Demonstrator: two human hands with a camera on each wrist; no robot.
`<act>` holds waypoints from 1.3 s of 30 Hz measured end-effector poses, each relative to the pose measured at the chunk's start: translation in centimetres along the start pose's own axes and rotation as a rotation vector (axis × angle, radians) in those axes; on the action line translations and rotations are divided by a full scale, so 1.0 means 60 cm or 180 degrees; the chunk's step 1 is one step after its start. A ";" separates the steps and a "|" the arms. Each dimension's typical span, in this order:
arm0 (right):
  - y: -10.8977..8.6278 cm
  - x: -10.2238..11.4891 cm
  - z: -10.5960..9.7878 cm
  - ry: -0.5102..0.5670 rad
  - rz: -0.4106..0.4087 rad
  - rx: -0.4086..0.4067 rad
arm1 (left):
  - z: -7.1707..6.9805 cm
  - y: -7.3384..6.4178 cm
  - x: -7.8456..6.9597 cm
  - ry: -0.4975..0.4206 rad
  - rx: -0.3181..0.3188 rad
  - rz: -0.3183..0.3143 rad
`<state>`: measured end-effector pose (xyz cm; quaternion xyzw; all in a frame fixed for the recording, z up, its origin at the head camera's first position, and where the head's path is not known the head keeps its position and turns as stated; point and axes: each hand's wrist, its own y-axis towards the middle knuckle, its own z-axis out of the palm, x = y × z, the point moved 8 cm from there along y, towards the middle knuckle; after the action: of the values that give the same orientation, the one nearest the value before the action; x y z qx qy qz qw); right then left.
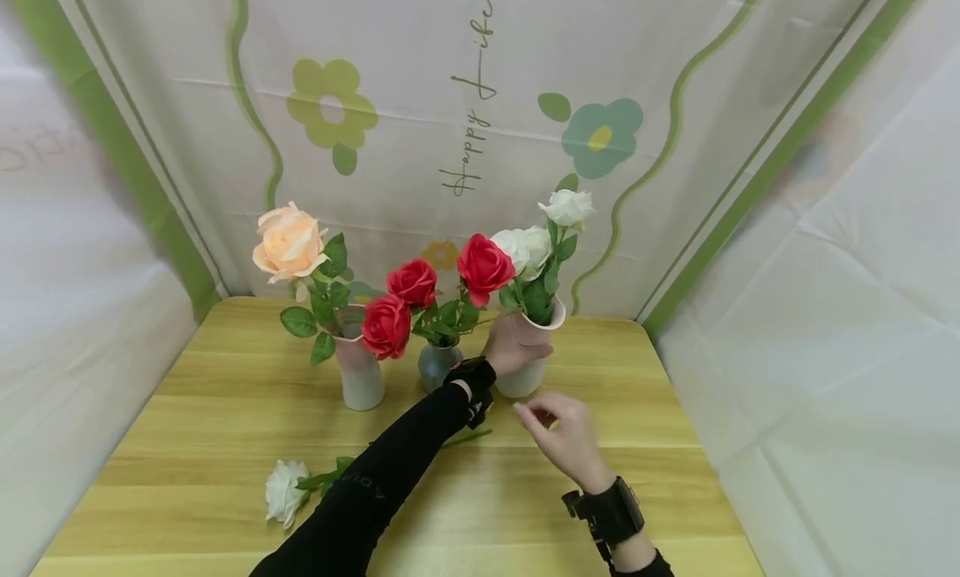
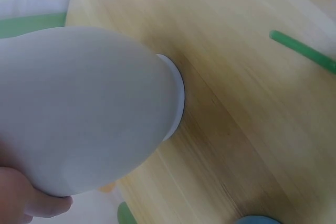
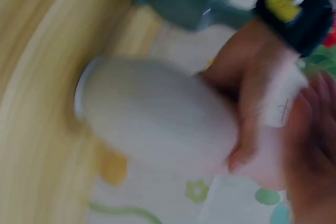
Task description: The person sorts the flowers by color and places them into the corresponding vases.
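Observation:
My left hand [image 1: 513, 349] grips the pink-and-white vase [image 1: 522, 378] around its upper body. In the left wrist view the hand's fingers [image 2: 44, 203] lie against the vase's pale side [image 2: 100, 108]. White roses [image 1: 566, 208] with green leaves stand in this vase. Just in front of it, my right hand [image 1: 566, 438] hovers with its fingers loosely bent and nothing visible between them. A blurred right wrist view has the right hand [image 3: 310, 150] overlapping the vase's pink upper part [image 3: 265, 163]. A white rose [image 1: 286, 492] lies on the table, its stem passing beneath the left forearm.
A blue-grey vase [image 1: 437, 367] with red roses [image 1: 386, 325] stands left of the gripped vase. Farther left is another pink-and-white vase [image 1: 362, 381] with a peach rose [image 1: 288, 243]. The wooden table [image 1: 202, 410] is walled by printed white cloth [image 1: 405, 52].

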<state>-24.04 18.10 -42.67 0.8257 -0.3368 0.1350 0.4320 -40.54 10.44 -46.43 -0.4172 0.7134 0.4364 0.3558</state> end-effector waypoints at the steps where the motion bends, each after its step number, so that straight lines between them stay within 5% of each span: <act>1: -0.004 -0.004 0.017 0.0108 0.0186 0.0342 | 0.001 0.000 0.000 0.0016 0.0004 0.0003; 5: -0.025 -0.012 0.081 0.0171 0.0665 0.1364 | 0.002 0.000 0.000 0.0058 0.0009 0.0057; 12: -0.040 0.012 0.160 -0.0825 -0.0119 0.1789 | 0.000 -0.001 -0.002 0.0000 -0.0029 0.0100; 25: -0.058 0.005 0.234 -0.1508 -0.0817 0.2120 | 0.000 -0.003 0.000 -0.0061 0.0000 -0.0060; 39: -0.060 0.013 0.247 -0.1655 -0.1230 0.2042 | 0.001 -0.003 0.001 -0.0118 0.0006 -0.0201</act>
<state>-22.03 7.26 -53.25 0.9719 -0.2149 -0.0624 0.0728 -40.41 10.41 -46.57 -0.4310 0.6936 0.4319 0.3829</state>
